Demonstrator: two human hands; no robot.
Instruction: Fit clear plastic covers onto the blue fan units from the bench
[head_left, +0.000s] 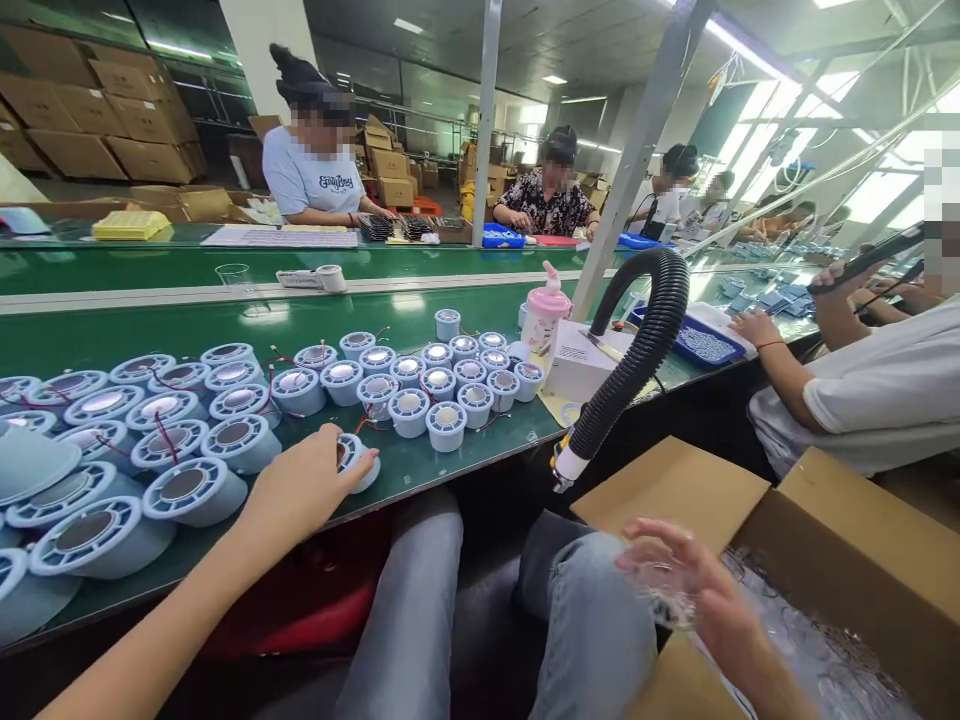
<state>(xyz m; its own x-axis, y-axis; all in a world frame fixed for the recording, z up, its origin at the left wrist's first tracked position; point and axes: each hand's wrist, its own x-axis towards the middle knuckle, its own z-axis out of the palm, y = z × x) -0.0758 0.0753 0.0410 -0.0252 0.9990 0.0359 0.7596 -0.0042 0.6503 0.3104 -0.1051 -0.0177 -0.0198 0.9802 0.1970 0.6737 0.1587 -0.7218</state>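
My left hand (304,482) is closed around the rim of a light-blue round plastic housing (365,472) at the table's front edge. A dark disc shows in its top. My right hand (716,590), slightly blurred, grips a clear plastic cup-like piece (664,588) above my knee, beside an open cardboard box (862,540). Many similar clear pieces (832,650) lie inside that box. Rows of the same blue housings (409,410), several with thin red wires, stand left of and behind my left hand.
A black flexible hose (637,330) arches from a white box (577,362) over the table edge. Behind stand a pink pump bottle (546,315) and a tape roll (330,279). A blue tray (705,340) is near a co-worker's hand (756,328). Other people sit across the green table (420,285).
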